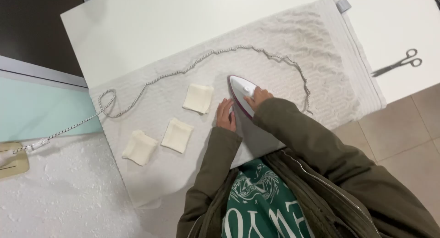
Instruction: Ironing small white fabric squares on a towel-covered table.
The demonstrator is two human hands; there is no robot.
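Your right hand (257, 97) grips the iron (242, 96) near the towel's (321, 50) front edge; your left hand (225, 114) lies flat beside it, steadying the cloth.

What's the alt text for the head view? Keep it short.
A person's right hand grips a white and purple iron on a pale towel spread over a white table, while the left hand rests flat beside it. Three folded cream fabric squares lie to the left, and scissors lie on the table at right.
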